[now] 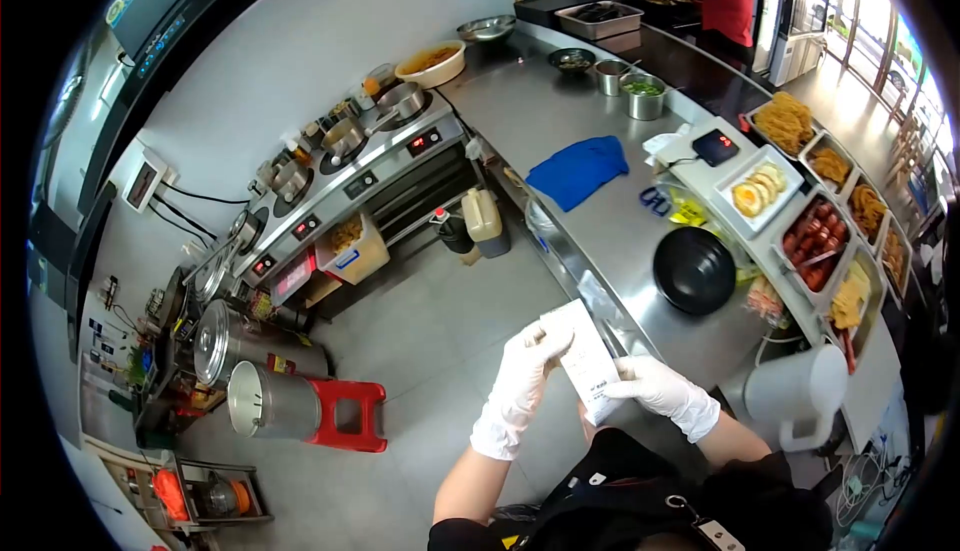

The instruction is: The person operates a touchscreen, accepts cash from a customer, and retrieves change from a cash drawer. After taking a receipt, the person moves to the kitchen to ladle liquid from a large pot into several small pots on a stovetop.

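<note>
Both of my hands wear white gloves and hold a white printed paper (583, 359) in front of my body, over the floor beside the steel counter. My left hand (527, 364) pinches its upper left side, thumb on the face. On the right edge, lower down, the fingers of my right hand (655, 391) are closed. Small dark print shows near the paper's lower end; I cannot read it. A black bowl (693, 270) stands on the counter just beyond my right hand.
On the steel counter (500, 101) lie a blue cloth (578, 171) and metal pots (642, 101). Food trays (815, 236) and a white jug (797, 391) line the right. Burners with saucepans (343, 138) run along the left wall. A red stool (350, 415) stands on the floor. Another person (722, 1) works at the back.
</note>
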Demonstrator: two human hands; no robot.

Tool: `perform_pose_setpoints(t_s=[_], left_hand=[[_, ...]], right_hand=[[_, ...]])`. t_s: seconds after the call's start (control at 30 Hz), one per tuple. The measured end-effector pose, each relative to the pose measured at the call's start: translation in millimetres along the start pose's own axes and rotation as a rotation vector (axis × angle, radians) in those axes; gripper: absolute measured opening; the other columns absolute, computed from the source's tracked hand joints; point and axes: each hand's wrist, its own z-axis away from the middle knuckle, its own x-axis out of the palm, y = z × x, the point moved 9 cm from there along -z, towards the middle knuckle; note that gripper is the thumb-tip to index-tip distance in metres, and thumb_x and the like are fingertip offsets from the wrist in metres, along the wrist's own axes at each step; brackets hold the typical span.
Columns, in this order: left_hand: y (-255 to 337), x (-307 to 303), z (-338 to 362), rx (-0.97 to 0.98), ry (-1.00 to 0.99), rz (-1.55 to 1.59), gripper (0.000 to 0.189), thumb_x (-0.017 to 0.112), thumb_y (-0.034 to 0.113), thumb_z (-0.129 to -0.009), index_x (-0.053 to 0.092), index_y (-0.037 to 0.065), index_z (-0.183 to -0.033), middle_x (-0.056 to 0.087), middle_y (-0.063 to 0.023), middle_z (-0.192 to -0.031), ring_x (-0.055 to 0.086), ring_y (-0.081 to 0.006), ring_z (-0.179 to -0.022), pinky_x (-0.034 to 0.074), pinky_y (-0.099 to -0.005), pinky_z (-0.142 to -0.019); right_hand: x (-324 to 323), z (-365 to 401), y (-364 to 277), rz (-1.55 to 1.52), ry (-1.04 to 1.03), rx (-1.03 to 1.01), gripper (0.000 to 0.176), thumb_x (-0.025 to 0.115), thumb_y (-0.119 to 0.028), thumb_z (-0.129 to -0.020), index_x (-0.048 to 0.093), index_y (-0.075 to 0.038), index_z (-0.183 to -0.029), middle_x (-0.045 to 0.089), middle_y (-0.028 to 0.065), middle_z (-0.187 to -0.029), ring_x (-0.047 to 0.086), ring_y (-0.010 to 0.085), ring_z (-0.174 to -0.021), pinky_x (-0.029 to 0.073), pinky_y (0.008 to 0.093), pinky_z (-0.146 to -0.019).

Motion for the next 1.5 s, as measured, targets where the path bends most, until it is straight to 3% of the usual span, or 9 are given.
perform_pose_setpoints(t_s=[0.4, 0.67, 0.73, 0.8, 0.87, 1.23, 1.33, 1.4, 1.5], left_hand=[[171.6, -155.8, -270.8, 0.276, 0.125, -0.172, 0.022, 0.061, -0.002, -0.081, 0.062, -0.002, -0.103, 0.065, -0.0032, -0.097, 0.06, -0.0127, -0.089, 0.046, -0.0268, -0.084], [230.5, -230.9, -519.2, 0.103, 0.05, -0.207, 0.025, 0.06, -0.005, -0.08, 0.062, 0.0, -0.104, 0.067, -0.0046, -0.095, 0.064, -0.0172, -0.088, 0.05, -0.0291, -0.082], [241.4, -251.3, -581.7, -0.009, 0.074, -0.302, 0.024, 0.063, 0.0, -0.081, 0.063, 0.001, -0.104, 0.066, -0.0028, -0.095, 0.063, -0.013, -0.084, 0.049, -0.0257, -0.074], [252.6, -270.7, -661.8, 0.038, 0.028, -0.324, 0.022, 0.066, 0.005, -0.08, 0.065, 0.003, -0.102, 0.066, -0.0019, -0.091, 0.06, -0.0096, -0.076, 0.044, -0.0234, -0.063], [272.1, -272.4, -720.1, -0.005, -0.032, -0.391, 0.023, 0.068, 0.006, -0.079, 0.066, 0.002, -0.101, 0.067, -0.0011, -0.086, 0.058, -0.0088, -0.07, 0.041, -0.0235, -0.06], [329.6, -323.0, -1010.2, 0.079, 0.023, -0.522, 0.025, 0.074, 0.002, -0.075, 0.067, -0.004, -0.098, 0.069, -0.0101, -0.09, 0.066, -0.0189, -0.083, 0.052, -0.031, -0.079], [358.4, -329.9, -1014.9, 0.457, 0.559, -1.684, 0.06, 0.082, 0.026, -0.064, 0.06, 0.005, -0.116, 0.06, -0.0177, -0.113, 0.057, -0.0349, -0.103, 0.044, -0.0444, -0.092], [358.0, -332.3, -1009.1, 0.478, 0.674, -1.747, 0.056, 0.078, 0.026, -0.07, 0.057, 0.01, -0.119, 0.055, -0.0154, -0.117, 0.055, -0.0314, -0.103, 0.042, -0.0432, -0.091], [308.2, -333.0, -1017.7, 0.613, 0.229, -1.864, 0.02, 0.067, 0.02, -0.08, 0.063, 0.012, -0.098, 0.057, -0.0091, -0.109, 0.054, -0.026, -0.099, 0.041, -0.0392, -0.082]], right_hand=[[-79.8, -306.7, -112.7, 0.361, 0.142, -0.192, 0.03, 0.064, -0.019, -0.086, 0.063, 0.0, -0.109, 0.069, 0.0109, -0.103, 0.063, 0.0161, -0.096, 0.047, 0.03, -0.085], [-177.8, -482.5, -198.8, 0.506, 0.603, -0.535, 0.045, 0.065, -0.014, -0.086, 0.055, -0.001, -0.127, 0.066, 0.0166, -0.11, 0.063, 0.0177, -0.102, 0.049, 0.0317, -0.086], [-200.2, -531.5, -194.0, -0.07, 0.579, -0.459, 0.044, 0.064, -0.01, -0.087, 0.054, -0.003, -0.13, 0.067, 0.0147, -0.112, 0.063, 0.0149, -0.1, 0.048, 0.0277, -0.087], [-219.4, -567.8, -220.5, 0.22, 0.744, -0.217, 0.045, 0.062, -0.007, -0.088, 0.054, -0.008, -0.132, 0.067, 0.0132, -0.114, 0.063, 0.0135, -0.097, 0.049, 0.0248, -0.085], [-239.9, -611.3, -244.4, 0.336, 0.845, -0.337, 0.048, 0.063, -0.007, -0.088, 0.053, -0.013, -0.135, 0.068, 0.0125, -0.112, 0.064, 0.0134, -0.093, 0.049, 0.0253, -0.083], [-358.6, -838.4, -341.9, 0.888, 0.991, -0.184, 0.034, 0.058, -0.022, -0.087, 0.063, -0.012, -0.12, 0.067, 0.0171, -0.09, 0.066, 0.0334, -0.082, 0.051, 0.0411, -0.074], [-371.6, -873.6, -343.8, 1.107, 0.875, 0.071, 0.033, 0.057, -0.022, -0.087, 0.061, -0.01, -0.117, 0.067, 0.0136, -0.084, 0.066, 0.0325, -0.081, 0.051, 0.042, -0.072], [-374.3, -883.0, -346.1, 1.187, 0.798, 0.171, 0.031, 0.057, -0.022, -0.087, 0.061, -0.01, -0.115, 0.067, 0.0123, -0.083, 0.067, 0.0313, -0.079, 0.051, 0.0424, -0.069], [-367.5, -883.0, -351.1, 1.283, 0.645, 0.29, 0.026, 0.059, -0.024, -0.085, 0.061, -0.011, -0.108, 0.068, 0.0106, -0.082, 0.067, 0.0285, -0.078, 0.051, 0.042, -0.064]])
